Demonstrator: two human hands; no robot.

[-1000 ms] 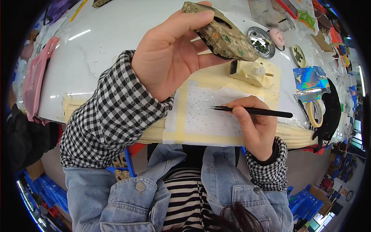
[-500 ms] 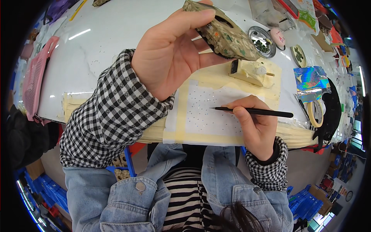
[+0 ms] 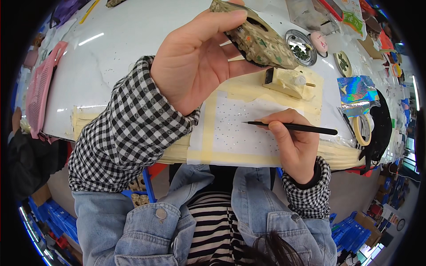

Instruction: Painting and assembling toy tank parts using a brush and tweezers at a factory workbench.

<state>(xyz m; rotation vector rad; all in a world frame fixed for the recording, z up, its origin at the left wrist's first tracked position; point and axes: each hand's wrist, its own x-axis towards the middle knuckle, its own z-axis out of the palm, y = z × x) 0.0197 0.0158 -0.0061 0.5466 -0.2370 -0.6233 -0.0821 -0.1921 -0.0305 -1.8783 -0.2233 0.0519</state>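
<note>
Raised over the far side of the work sheet, a camouflage model tank hull (image 3: 266, 46) with a round opening on top is gripped by my left hand (image 3: 195, 66), thumb on its upper edge. My right hand (image 3: 293, 144) pinches slim black tweezers (image 3: 306, 129), their pointed tip to the left, over a white sheet (image 3: 230, 144). Many tiny specks lie scattered across that sheet, which has yellow masking tape along its edges. Whether the tip touches a speck is too small to tell. Behind the sheet sits a tape-covered block (image 3: 288, 84) with a short stick poking out.
A round metal dish (image 3: 290, 37) of dark green bits stands far right, beside a pink oval object (image 3: 318, 42). Nearer are a shiny holographic bag (image 3: 358, 95) and a tape roll (image 3: 363, 131). A pink mesh basket (image 3: 46, 88) is at left; another person's dark sleeve (image 3: 26, 155) shows there.
The tweezers and my right hand have shifted very slightly to the right. My left hand holds the hull nearly still. At the left edge, another person's hand has come into view.
</note>
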